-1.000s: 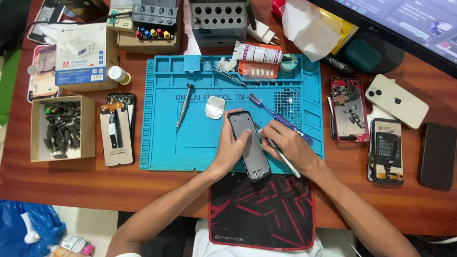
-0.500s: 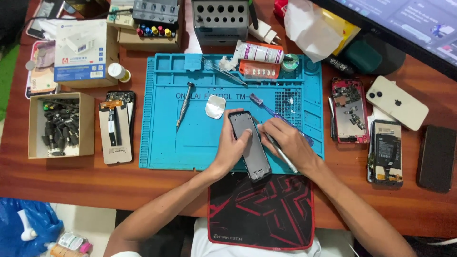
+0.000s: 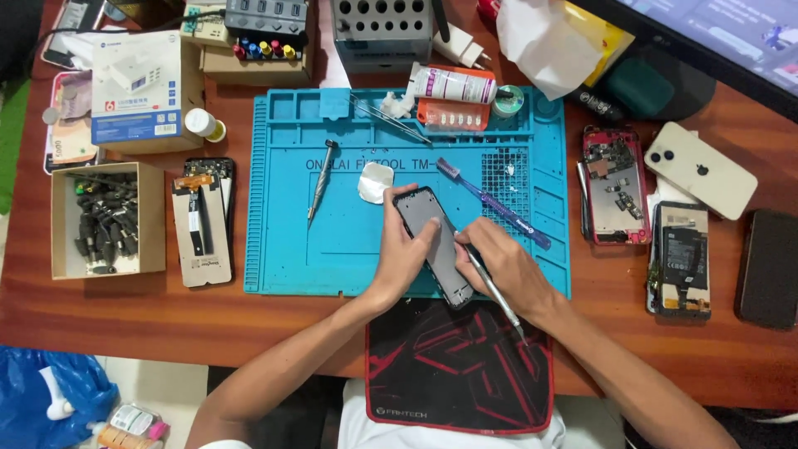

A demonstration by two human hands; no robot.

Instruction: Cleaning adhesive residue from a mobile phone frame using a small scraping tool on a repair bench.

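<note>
Left hand (image 3: 401, 254) clasped around dark phone frame (image 3: 435, 246) on blue mat (image 3: 332, 241) — right hand (image 3: 504, 268) gripping slim metal tool (image 3: 496, 293) against frame edge.

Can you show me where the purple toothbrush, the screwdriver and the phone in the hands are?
purple toothbrush (image 3: 497, 208): head view, middle of handle.
screwdriver (image 3: 322, 179): head view, its shaft.
phone (image 3: 434, 241): head view, dark face between both hands.

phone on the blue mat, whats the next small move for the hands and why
Probably slide the thin metal tool a little further along the phone's right edge. The right hand holds its tip at that edge, while the left hand steadies the phone on the blue mat.
</note>
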